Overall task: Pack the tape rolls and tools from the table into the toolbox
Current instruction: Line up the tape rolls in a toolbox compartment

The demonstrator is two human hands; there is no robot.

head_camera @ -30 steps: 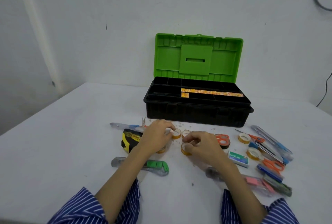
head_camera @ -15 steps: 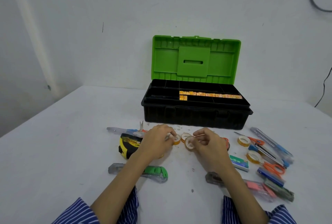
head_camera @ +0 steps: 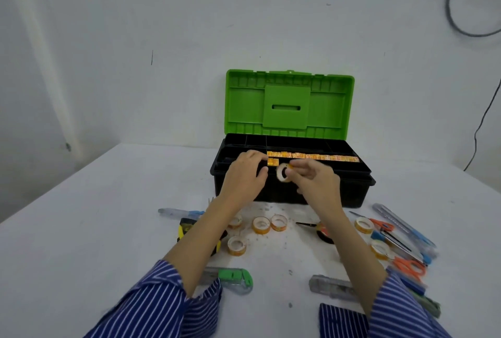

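White table (head_camera: 108,229), six tape rolls (head_camera: 261,225), toolbox (head_camera: 352,191)

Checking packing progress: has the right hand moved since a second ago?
Yes. The right hand, pinching a tape roll, has gone from the table up and away to the toolbox front edge.

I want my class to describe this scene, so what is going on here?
A person is packing tape rolls into an open toolbox. The right hand pinches one tape roll at the box's front edge; the left hand reaches into the tray beside a row of rolls. More rolls, scissors and cutters lie on the table.
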